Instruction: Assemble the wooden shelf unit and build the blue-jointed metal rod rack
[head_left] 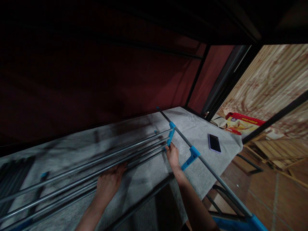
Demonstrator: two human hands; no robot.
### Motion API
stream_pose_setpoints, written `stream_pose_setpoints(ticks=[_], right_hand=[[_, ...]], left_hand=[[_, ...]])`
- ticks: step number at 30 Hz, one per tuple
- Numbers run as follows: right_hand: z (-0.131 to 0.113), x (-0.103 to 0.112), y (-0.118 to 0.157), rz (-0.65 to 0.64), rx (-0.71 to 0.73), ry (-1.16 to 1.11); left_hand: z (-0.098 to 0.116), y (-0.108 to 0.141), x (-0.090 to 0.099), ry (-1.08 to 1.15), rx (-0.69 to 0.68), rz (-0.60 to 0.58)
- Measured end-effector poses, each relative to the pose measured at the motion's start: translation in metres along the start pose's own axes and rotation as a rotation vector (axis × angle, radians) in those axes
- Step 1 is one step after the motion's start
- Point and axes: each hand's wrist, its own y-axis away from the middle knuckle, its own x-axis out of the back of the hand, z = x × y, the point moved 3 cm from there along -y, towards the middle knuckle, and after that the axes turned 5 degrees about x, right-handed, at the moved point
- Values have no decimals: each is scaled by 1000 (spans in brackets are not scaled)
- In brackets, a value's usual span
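Note:
Long grey metal tubes [106, 169] run side by side from the lower left to a blue plastic connector [171, 134]. The connector sits on a grey pole [184, 136] that slants across the right. My left hand [110, 181] is closed over the lower tubes, its fingertips hidden among them. At the connector's lower end my right hand [172, 155] is pinched where a tube meets the blue plastic. A second blue connector [192, 157] sits further down the pole, to the right of my right hand, with its arm pointing down and left.
A grey cloth [192, 120] covers the surface. On it lie a phone [214, 143] at the right and dark tubes [14, 179] at the far left. A dark red wall [108, 80] stands behind. Beyond the right edge are a red and yellow box [244, 123] and wooden slats [276, 149].

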Motion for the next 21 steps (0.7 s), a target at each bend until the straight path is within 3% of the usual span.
stream_pose_setpoints(ticks=[15,21], right_hand=[[-5,1,-1,-21,-35,30],[9,-12,12,14,-25,-73]], left_hand=[[3,-3,-1,-75,-36,42],[15,8,7,-52,-107,176]])
